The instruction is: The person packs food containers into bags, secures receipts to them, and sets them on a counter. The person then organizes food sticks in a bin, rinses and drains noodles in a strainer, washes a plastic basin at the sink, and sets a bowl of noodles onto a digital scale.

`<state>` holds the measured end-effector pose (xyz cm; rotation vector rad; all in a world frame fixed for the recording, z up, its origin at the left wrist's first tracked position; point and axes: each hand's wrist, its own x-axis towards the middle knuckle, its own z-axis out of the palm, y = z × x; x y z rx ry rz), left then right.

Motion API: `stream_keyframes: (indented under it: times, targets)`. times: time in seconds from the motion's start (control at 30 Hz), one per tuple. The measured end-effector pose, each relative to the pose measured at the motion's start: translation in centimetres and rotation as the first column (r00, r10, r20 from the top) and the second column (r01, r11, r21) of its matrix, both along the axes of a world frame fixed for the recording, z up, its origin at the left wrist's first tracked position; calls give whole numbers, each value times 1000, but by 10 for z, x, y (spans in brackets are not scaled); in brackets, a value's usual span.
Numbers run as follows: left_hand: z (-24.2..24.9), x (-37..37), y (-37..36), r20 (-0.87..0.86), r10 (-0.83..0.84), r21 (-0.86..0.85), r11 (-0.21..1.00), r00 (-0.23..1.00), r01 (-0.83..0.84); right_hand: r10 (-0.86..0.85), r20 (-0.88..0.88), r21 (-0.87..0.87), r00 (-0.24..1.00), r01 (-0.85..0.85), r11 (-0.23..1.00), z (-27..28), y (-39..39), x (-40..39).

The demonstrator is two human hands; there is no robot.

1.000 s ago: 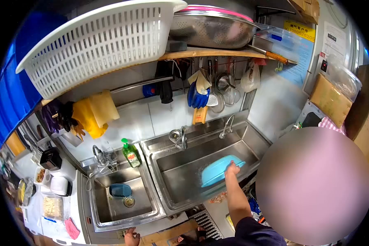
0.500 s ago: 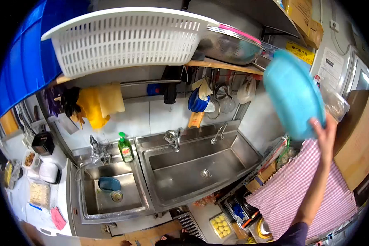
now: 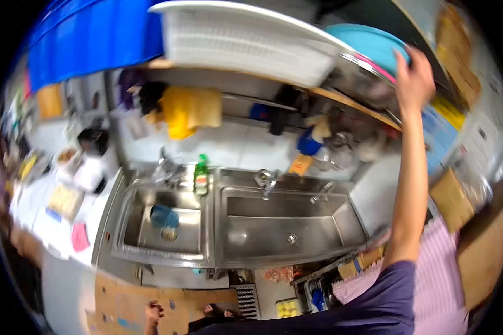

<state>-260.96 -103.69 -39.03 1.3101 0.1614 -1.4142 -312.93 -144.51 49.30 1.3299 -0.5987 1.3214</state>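
Observation:
My right hand is raised at the upper right, its fingers closed on the rim of a light blue plastic basin. The basin sits on top of the stacked metal bowls with a pink rim on the shelf, beside a large white slotted basket. My left hand hangs low at the bottom of the view, above the brown floor covering. Its fingers are loosely bent and apart, and nothing shows in them.
Below the wooden shelf are two steel sinks; the small one holds a blue scoop-like container. A green soap bottle stands behind them. Gloves and utensils hang on the wall. A checkered cloth lies at right.
My right hand has carried the blue basin up and left, from above the checkered cloth onto the stacked bowls. The view has shifted, and my left hand has come into sight.

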Motion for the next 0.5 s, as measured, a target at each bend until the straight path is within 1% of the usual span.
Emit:
stream_keyframes:
  times: [0.03,0.07,0.1,0.13,0.17,0.2,0.23,0.27,0.3,0.33,0.37,0.4,0.43,0.47,0.5]
  targets:
    - [-10,1,40,-29,120,66,991,992,-118,114,49,122,992,-120,985,-44,19,11]
    - [-13,-16,89,467,-57,215,975,882,-51,343,127,227,931,-364,903,-95,43,34]
    - [-17,-23,144,522,-169,252,967,836,38,390,254,293,885,-455,841,-154,42,33]
    - [-14,-39,199,469,-240,360,931,850,65,404,257,310,878,-471,826,-213,35,19]
    - [-19,-31,242,-47,138,489,867,989,-98,517,469,273,716,-674,686,-299,-3,-30]
    - [-22,-47,283,114,142,571,801,983,-182,398,621,348,675,-693,632,-394,-50,-91]
    - [2,-69,314,273,115,643,717,955,-269,140,694,550,706,-645,530,-480,-64,-117]
    - [24,-93,347,409,61,699,620,911,-355,-172,603,780,779,-530,333,-563,-77,-139]
    - [36,-100,369,448,-84,745,586,890,-319,-371,373,923,850,-380,59,-634,-79,-148]
    - [-1,-104,408,240,129,742,615,962,-267,-570,-245,969,784,225,-107,-658,-68,-135]
    - [5,-99,410,239,271,700,617,932,-359,-354,-137,939,925,235,250,-647,-42,-92]
    - [3,-102,418,236,289,708,604,928,-367,-436,-142,894,889,304,328,-651,-28,-56]
    - [-3,-104,431,244,414,709,540,877,-453,-426,-151,898,892,304,319,-649,-14,-30]
    - [-14,-94,440,264,530,698,472,806,-539,-337,142,968,931,-201,-147,-644,-8,0]
    - [-28,-76,448,280,638,679,396,717,-618,-390,427,580,816,-578,-574,-642,-1,38]
